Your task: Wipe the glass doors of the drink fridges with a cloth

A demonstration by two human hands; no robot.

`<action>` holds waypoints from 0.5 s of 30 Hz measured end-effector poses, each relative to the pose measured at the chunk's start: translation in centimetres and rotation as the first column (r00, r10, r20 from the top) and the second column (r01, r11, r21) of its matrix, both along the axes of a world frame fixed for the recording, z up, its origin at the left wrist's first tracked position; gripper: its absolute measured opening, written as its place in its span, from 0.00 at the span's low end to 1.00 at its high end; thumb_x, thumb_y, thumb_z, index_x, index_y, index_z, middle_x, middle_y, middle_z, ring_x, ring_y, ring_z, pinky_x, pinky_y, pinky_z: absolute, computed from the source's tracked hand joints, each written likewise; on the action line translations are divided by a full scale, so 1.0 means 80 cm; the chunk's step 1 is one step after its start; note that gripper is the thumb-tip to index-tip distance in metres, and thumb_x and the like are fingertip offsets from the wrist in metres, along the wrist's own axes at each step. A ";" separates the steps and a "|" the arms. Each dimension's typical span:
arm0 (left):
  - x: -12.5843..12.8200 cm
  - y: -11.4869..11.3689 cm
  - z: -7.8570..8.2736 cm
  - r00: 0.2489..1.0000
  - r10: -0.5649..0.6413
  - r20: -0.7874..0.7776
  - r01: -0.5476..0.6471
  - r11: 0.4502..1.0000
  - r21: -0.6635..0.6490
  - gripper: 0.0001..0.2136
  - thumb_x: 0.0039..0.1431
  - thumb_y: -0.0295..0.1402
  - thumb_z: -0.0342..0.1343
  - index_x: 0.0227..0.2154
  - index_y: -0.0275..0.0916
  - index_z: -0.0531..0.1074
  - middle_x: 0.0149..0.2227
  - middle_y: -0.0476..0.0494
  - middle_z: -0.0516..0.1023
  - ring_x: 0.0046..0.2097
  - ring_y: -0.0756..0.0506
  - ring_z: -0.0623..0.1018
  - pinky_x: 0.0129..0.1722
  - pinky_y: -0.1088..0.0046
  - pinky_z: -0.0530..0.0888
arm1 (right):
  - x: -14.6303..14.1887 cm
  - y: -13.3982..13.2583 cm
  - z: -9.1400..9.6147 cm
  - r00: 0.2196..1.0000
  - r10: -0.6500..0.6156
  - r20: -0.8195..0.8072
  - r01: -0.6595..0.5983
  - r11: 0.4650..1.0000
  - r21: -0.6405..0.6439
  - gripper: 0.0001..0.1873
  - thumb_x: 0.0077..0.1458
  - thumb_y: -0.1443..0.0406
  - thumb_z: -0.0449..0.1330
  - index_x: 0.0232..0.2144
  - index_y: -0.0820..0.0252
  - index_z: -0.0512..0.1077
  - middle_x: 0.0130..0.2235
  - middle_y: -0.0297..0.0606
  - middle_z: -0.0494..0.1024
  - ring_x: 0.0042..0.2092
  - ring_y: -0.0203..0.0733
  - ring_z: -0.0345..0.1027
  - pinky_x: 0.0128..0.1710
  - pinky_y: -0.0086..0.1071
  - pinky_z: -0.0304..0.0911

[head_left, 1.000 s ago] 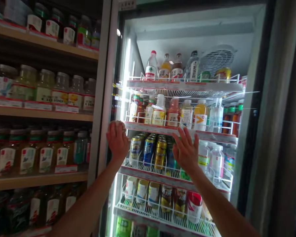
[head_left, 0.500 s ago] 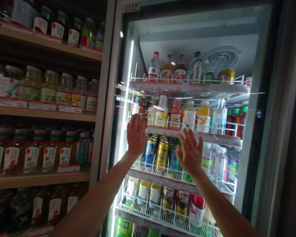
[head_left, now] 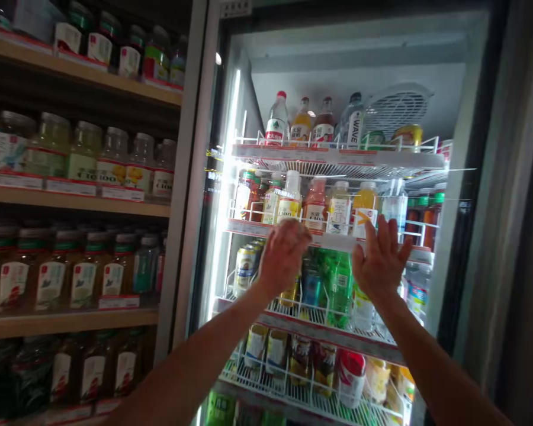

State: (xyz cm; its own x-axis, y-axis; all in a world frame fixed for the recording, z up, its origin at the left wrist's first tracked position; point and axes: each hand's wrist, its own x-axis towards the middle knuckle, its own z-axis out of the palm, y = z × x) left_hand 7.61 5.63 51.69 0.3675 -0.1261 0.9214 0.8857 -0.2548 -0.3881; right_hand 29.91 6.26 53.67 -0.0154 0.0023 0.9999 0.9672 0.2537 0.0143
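My left hand [head_left: 285,255] is raised at the glass door [head_left: 364,44] of a lit drinks fridge, blurred by motion. Its fingers look curled over something small and pale that I cannot make out. To its right, my right hand [head_left: 379,257] is open, with fingers spread and palm toward the glass. Whether its fingertips touch the pane is hard to tell. Behind the glass, near my right hand, are an orange drink bottle [head_left: 365,204] and a green bottle [head_left: 339,284]. A gold can [head_left: 289,293] is partly hidden by my left hand.
Wire fridge shelves [head_left: 337,157] hold several bottles and cans. Left of the metal door frame [head_left: 184,177], wooden shelves [head_left: 71,198] carry rows of bottled drinks with price strips. A dark upright edge [head_left: 475,177] bounds the fridge on the right. Light reflections show on the glass.
Both hands have moved to the right across the glass, the left from the fridge's left side toward the middle. The right hand's fingers stay spread. The view has shifted slightly.
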 end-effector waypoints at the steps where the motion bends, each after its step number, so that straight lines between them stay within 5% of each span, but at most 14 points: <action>1: 0.012 0.000 -0.008 0.993 -0.005 -0.119 0.004 1.000 -0.013 0.22 0.59 0.28 0.46 0.57 0.45 0.60 0.63 0.46 0.57 0.66 0.42 0.50 0.62 0.58 0.58 | 0.000 0.001 -0.001 1.000 -0.001 -0.001 0.001 1.000 0.008 0.27 0.58 0.61 0.48 0.58 0.63 0.59 0.63 0.49 0.58 0.66 0.50 0.45 0.63 0.51 0.35; 3: 0.023 0.000 -0.011 0.980 0.007 -0.197 -0.013 0.999 -0.030 0.22 0.59 0.29 0.47 0.57 0.48 0.61 0.62 0.49 0.59 0.66 0.44 0.51 0.63 0.58 0.55 | -0.002 0.003 -0.004 1.000 0.004 -0.001 -0.004 1.000 0.022 0.27 0.58 0.61 0.48 0.58 0.63 0.59 0.63 0.48 0.59 0.66 0.49 0.45 0.63 0.50 0.36; 9: -0.012 0.006 0.049 0.955 0.025 0.295 -0.024 1.000 -0.006 0.22 0.60 0.28 0.44 0.58 0.41 0.60 0.62 0.39 0.59 0.65 0.39 0.53 0.60 0.53 0.59 | -0.001 0.004 -0.005 1.000 0.010 0.010 -0.011 0.999 0.042 0.27 0.58 0.62 0.48 0.59 0.62 0.58 0.63 0.48 0.59 0.66 0.49 0.44 0.63 0.50 0.36; 11: -0.003 0.006 0.043 0.977 0.006 0.215 -0.010 1.000 0.014 0.22 0.60 0.28 0.45 0.58 0.40 0.60 0.62 0.39 0.59 0.66 0.39 0.51 0.60 0.53 0.59 | -0.001 0.005 -0.005 1.000 0.012 0.008 -0.012 0.999 0.044 0.27 0.58 0.62 0.48 0.60 0.61 0.57 0.63 0.48 0.59 0.66 0.49 0.45 0.63 0.51 0.37; 15: 0.027 0.004 0.005 0.968 0.030 -0.247 -0.020 0.999 0.043 0.21 0.59 0.29 0.47 0.56 0.47 0.62 0.61 0.48 0.61 0.66 0.43 0.52 0.62 0.58 0.58 | -0.001 0.003 -0.006 0.999 0.042 0.009 -0.042 0.997 0.060 0.28 0.58 0.62 0.48 0.61 0.59 0.55 0.62 0.47 0.60 0.65 0.50 0.46 0.63 0.51 0.37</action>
